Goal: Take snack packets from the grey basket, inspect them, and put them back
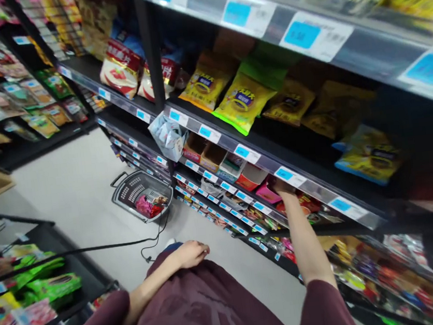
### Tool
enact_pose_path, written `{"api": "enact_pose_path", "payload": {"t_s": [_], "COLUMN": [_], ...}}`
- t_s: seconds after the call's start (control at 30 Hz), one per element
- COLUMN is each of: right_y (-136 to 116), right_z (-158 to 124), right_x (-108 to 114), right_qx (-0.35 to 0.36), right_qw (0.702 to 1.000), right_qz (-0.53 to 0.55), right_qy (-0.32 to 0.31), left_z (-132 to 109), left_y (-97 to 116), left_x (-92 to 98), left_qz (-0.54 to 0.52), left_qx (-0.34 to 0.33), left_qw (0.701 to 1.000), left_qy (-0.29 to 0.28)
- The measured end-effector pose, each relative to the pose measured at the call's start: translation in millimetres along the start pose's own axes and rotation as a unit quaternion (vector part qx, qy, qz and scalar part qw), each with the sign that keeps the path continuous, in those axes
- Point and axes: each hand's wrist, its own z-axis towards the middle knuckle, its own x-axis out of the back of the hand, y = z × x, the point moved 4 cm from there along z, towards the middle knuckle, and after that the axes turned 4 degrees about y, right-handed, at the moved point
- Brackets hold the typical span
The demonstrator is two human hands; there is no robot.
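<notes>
My right hand (282, 187) reaches up into a lower shelf (263, 163) of a shop rack, among small boxes of snacks; a pink box (266, 193) and a red box (250, 177) lie right beside it. Its fingers are hidden behind the shelf edge. My left hand (191, 253) rests against my maroon shirt at the waist, fingers curled loosely, with nothing seen in it. Yellow and green snack bags (241, 102) sit on the shelf above the right hand.
A grey shopping basket (125, 186) with a few packets stands on the pale floor by the rack. A black cable (93, 248) runs across the floor. Another display with green packets (39, 287) is at my left. Blue price tags line the shelf edges.
</notes>
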Motion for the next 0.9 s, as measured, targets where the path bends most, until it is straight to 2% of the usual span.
{"api": "enact_pose_path", "payload": {"t_s": [0.13,0.27,0.33,0.4,0.5,0.53,0.57,0.6,0.63,0.67,0.73,0.8,0.9], "right_y": [13,22,20,15,7,3,-1,-5,-11,-20,-46,-79,-142], "right_z": [0,-15,-31,-56,-112,-133,-154,-173,-192,-210,-253,-295,-342], "right_x": [-10,-4,5,17,23,18,7,-9,-29,-55,-104,-139,-178], "right_qx": [-0.012,-0.015,-0.007,-0.014,-0.11,-0.136,-0.156,-0.18,-0.205,-0.221,-0.278,-0.293,-0.311], "right_qw": [0.999,0.999,0.997,0.984,0.923,0.9,0.888,0.884,0.886,0.893,0.866,0.849,0.827], "right_qz": [-0.026,-0.045,-0.026,0.012,0.086,0.12,0.168,0.23,0.294,0.352,0.413,0.426,0.443], "right_qy": [-0.037,0.004,0.072,0.177,0.358,0.397,0.398,0.365,0.293,0.171,-0.043,-0.106,-0.148], "left_z": [-10,-23,-30,-37,-46,-48,-51,-54,-58,-62,-71,-83,-103], "left_y": [3,1,-3,-10,-22,-27,-32,-37,-43,-49,-64,-82,-112], "left_x": [0.7,1.6,1.9,2.1,4.7,6.9,10.1,14.2,19.0,24.3,35.5,46.2,61.3], "left_qz": [0.024,0.025,0.021,0.016,0.01,0.008,0.005,0.002,-0.002,-0.006,-0.012,-0.014,-0.017], "left_qx": [-0.012,-0.003,0.01,0.021,0.025,0.022,0.017,0.012,0.009,0.006,0.005,0.009,0.015], "left_qw": [1.0,1.0,1.0,1.0,1.0,1.0,1.0,1.0,0.999,0.999,0.999,0.999,0.999], "left_qy": [-0.001,-0.009,-0.005,0.003,0.013,0.017,0.022,0.027,0.034,0.039,0.043,0.038,0.033]}}
